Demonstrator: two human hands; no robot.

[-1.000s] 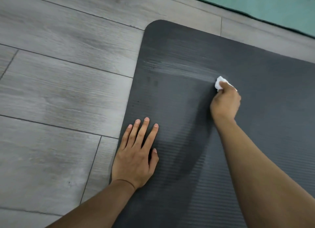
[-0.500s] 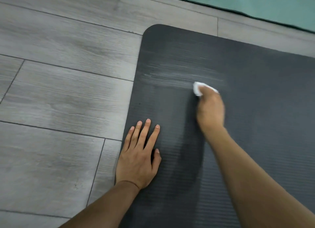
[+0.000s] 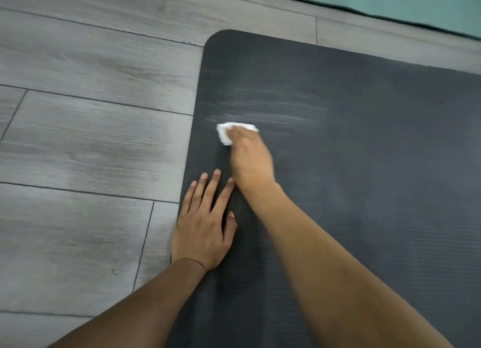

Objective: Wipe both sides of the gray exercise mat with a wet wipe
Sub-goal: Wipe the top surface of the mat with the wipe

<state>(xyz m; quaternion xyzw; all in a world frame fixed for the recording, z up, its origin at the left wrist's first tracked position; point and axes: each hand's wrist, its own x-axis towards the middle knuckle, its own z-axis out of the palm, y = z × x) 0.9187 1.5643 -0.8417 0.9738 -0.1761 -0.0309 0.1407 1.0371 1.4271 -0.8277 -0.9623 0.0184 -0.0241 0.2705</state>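
The right hand (image 3: 251, 160) grips the wipe (image 3: 227, 133) at centre frame, near the mat's (image 3: 364, 178) left edge. Unwiped mat extends rightward and toward lower frame. The left hand (image 3: 203, 233) presses flat, fingers straight.
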